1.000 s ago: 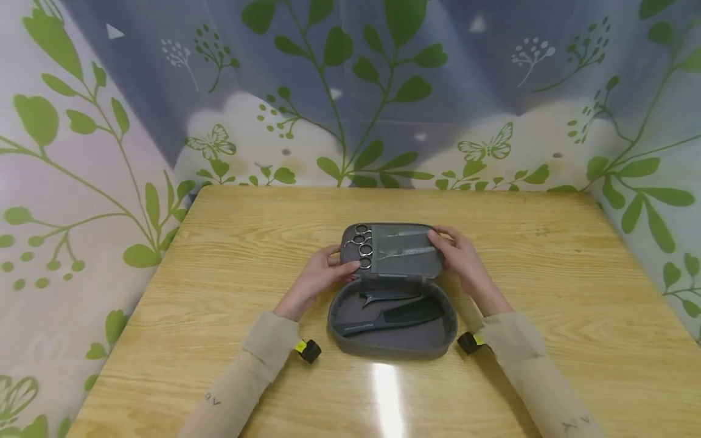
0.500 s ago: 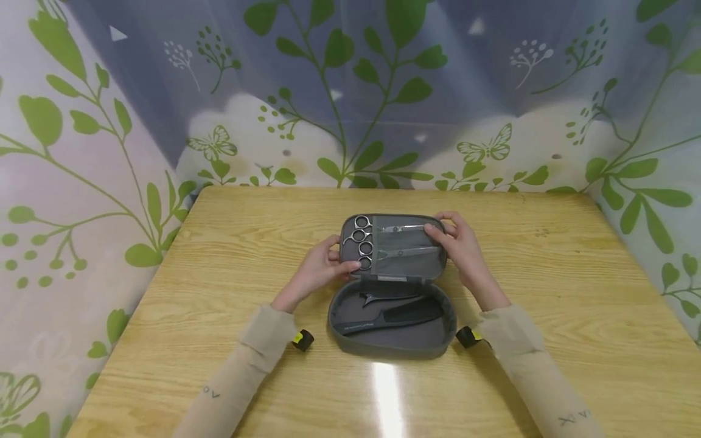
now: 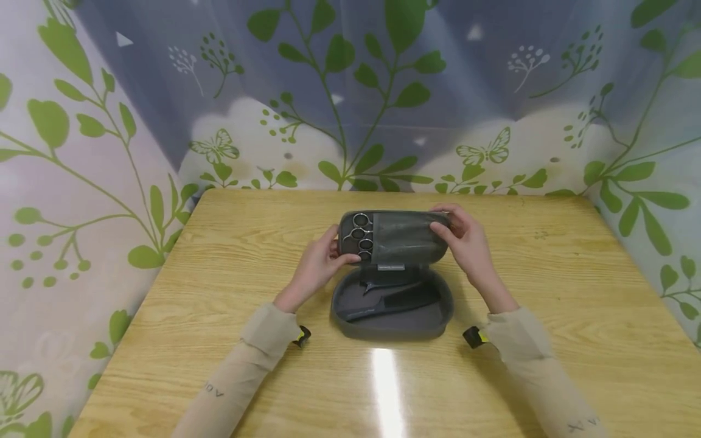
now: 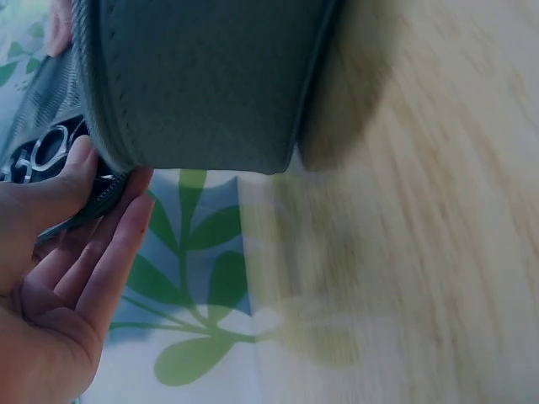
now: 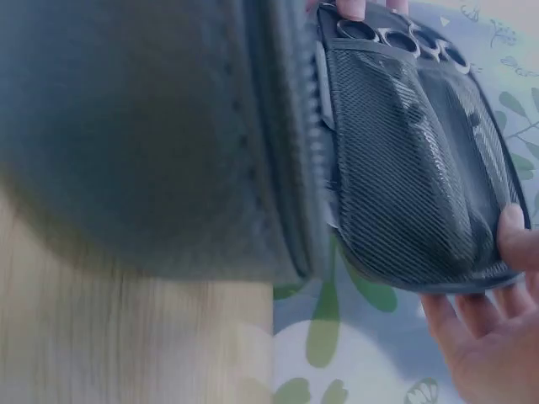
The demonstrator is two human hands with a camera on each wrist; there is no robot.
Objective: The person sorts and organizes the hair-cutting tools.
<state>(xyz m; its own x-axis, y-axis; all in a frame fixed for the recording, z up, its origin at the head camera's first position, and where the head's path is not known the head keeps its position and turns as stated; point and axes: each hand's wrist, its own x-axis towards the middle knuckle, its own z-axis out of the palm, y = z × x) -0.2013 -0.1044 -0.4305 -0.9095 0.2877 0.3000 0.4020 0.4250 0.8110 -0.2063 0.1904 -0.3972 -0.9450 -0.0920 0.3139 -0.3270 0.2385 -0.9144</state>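
Note:
A grey zip case stands unfolded on the table, its lid (image 3: 345,243) raised behind its base (image 3: 390,332). My left hand (image 3: 316,266) holds the lid's left edge, thumb on the inner side by the scissor handles, fingers behind. At the lid's right end my right hand (image 3: 470,246) pinches the edge, its thumb on the mesh pocket (image 5: 396,160). Two pairs of scissors (image 3: 358,233) sit in the pocket with their silver finger rings sticking out. In the base lie a black comb (image 3: 411,298) and a small dark clip (image 3: 375,285).
The wooden table (image 3: 230,243) extends on both sides of the case. A curtain (image 3: 306,91) printed with leaves hangs along its back and sides. A bright light reflection (image 3: 387,389) falls on the wood in front.
Both hands have raised the lid and tilted it more upright, so the scissor blades show less clearly. The base has shifted slightly away from me.

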